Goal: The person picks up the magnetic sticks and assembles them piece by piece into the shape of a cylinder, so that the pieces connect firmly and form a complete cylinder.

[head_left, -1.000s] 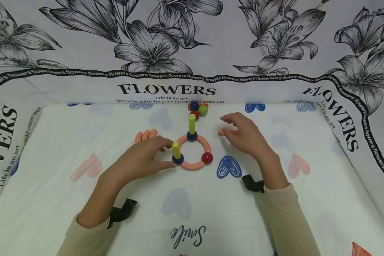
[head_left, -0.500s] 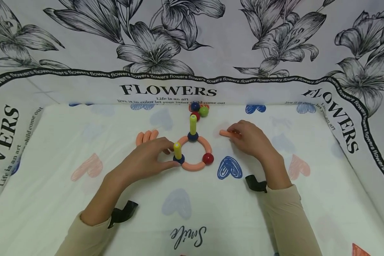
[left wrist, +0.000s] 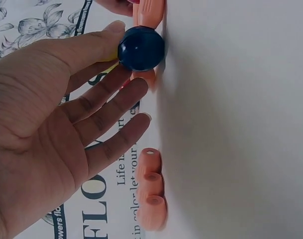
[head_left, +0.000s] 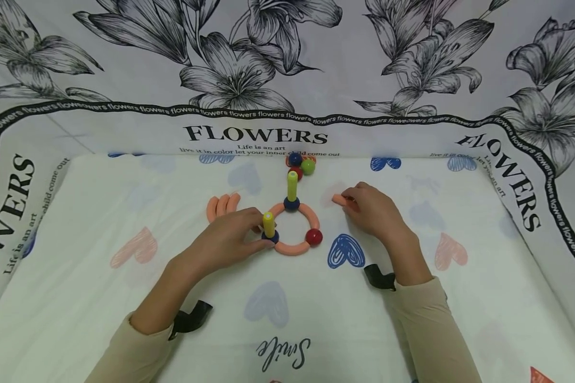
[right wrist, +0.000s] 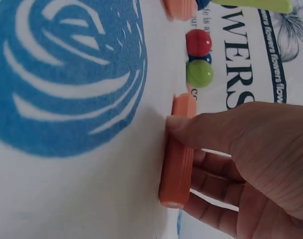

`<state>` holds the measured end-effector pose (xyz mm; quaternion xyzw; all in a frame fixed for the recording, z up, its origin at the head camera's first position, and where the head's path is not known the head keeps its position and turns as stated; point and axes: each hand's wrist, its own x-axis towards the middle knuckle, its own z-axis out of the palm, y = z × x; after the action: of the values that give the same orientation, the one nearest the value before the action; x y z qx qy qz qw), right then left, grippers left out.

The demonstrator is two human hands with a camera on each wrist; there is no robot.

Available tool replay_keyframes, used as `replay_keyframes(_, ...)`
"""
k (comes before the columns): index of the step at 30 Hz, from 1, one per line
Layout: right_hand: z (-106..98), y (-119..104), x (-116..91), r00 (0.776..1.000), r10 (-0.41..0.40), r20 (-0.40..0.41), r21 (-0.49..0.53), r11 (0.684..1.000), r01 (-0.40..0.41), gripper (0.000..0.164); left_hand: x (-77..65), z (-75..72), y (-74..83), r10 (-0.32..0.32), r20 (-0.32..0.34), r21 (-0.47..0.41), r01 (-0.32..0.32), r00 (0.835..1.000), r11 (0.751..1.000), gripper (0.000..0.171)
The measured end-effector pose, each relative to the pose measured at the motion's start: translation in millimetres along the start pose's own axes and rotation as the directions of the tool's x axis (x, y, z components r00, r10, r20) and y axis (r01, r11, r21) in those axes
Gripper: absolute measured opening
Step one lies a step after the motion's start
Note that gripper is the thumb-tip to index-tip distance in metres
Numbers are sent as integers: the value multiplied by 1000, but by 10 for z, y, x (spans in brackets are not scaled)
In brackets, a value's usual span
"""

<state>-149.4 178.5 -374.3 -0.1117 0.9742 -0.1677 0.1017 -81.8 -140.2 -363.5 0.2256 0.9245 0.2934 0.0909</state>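
A ring of curved orange pieces (head_left: 291, 249) joined by balls lies on the cloth in the head view. Two blue balls in it carry upright yellow rods (head_left: 292, 186); a red ball (head_left: 314, 236) sits at its right. My left hand (head_left: 230, 234) pinches the nearer-left blue ball (left wrist: 141, 49) between thumb and index finger, other fingers spread. To the ring's right, my right hand (head_left: 371, 207) pinches a loose orange piece (right wrist: 177, 169) between thumb and fingers, low at the cloth. Part of that piece is hidden by the hand in the head view.
Several loose curved orange pieces (head_left: 223, 205) lie behind my left hand. Beyond the ring sit a loose blue ball (head_left: 294, 159), a green ball (head_left: 308, 167) and a red one. A white cloth (head_left: 364, 330) with printed hearts covers the surface.
My right hand has closed its fingers on the orange piece at the right. The left hand's fingers have drawn in on the blue ball. The ring keeps its place on the cloth.
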Motion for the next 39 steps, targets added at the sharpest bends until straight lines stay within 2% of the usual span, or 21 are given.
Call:
replay_keyframes(5, 3, -43, 6, 1000, -3, -24, -37, 999, 2, 37, 12, 2, -42, 7, -16, -11, -7, 1000, 1000, 21)
replay_keyframes(8, -17, -71, 7, 999, -21, -36, 44, 999, 23, 36, 21, 8, -63, 19, -20, -11, -19, 1000, 1000, 19)
replay_keyframes(11, -42, -94, -2, 996, -65, -65, 160, 984, 75, 36, 27, 16, -72, 27, -21, -8, -27, 999, 1000, 18)
replay_keyframes(15, -88, -155, -52, 985, -142, -93, 313, 935, 165, 35, 24, 19, -71, 15, -23, -11, -15, 1000, 1000, 18)
replay_keyframes(21, -203, -341, -218, 954, -252, -165, 468, 831, 301, 36, 15, 26, -54, 7, -33, -29, -8, 999, 1000, 18)
replay_keyframes(25, -219, -423, -346, 947, -252, -200, 500, 805, 320, 37, 33, 45, -34, -4, -24, -25, 4, 1000, 1000, 20)
replay_keyframes(28, -137, -400, -447, 940, -257, -224, 528, 779, 339, 37, 39, 43, -15, -24, -6, -13, 23, 1000, 1000, 23)
replay_keyframes(32, 12, -333, -569, 927, -255, -275, 590, 716, 373, 36, 23, 18, 5, -36, 5, 3, 36, 999, 999, 24)
replay_keyframes(36, 78, -330, -595, 911, -247, -331, 630, 661, 409, 37, 18, 14, 2, -34, -2, 20, 34, 999, 999, 23)
replay_keyframes(39, 96, -354, -585, 902, -256, -347, 632, 647, 426, 37, 19, 19, -2, -35, -9, 25, 35, 999, 999, 22)
